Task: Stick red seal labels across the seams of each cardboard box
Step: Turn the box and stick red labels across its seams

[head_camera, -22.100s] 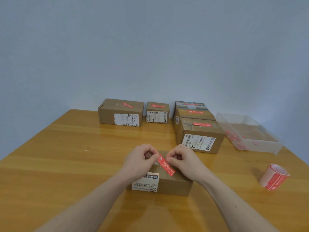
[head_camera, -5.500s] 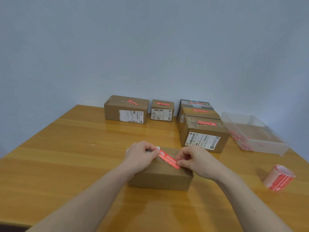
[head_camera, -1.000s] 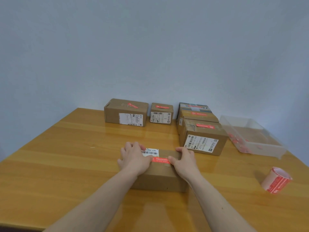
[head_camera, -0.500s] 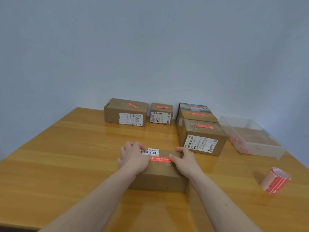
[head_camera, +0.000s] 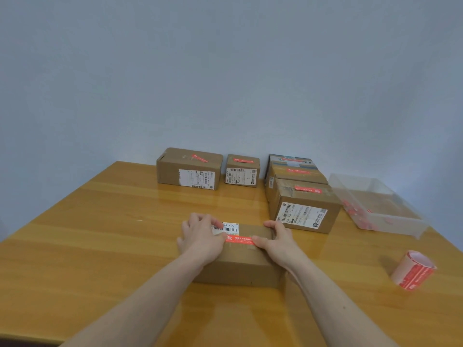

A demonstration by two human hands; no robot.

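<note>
A brown cardboard box (head_camera: pixel 240 269) lies in front of me on the wooden table (head_camera: pixel 100 246). A red seal label (head_camera: pixel 240 240) sits flat along its top, beside a white barcode sticker (head_camera: pixel 229 228). My left hand (head_camera: pixel 200 237) rests on the box's left end, its thumb on the label's left tip. On the right end lies my right hand (head_camera: pixel 276 242), fingers over the far edge and thumb pressing the label's right tip. Both hands lie flat with fingers spread over the box.
Several labelled boxes stand at the back: a large one (head_camera: pixel 189 169), a small one (head_camera: pixel 241 170) and a row of three (head_camera: pixel 304 205). A clear plastic tray (head_camera: pixel 375 206) with red scraps sits far right. A roll of red labels (head_camera: pixel 413 270) stands at the right.
The label, earlier held diagonally in both hands' pinch above the box, now lies stuck along the top. Over the last second my hands have barely shifted while pressing its ends.
</note>
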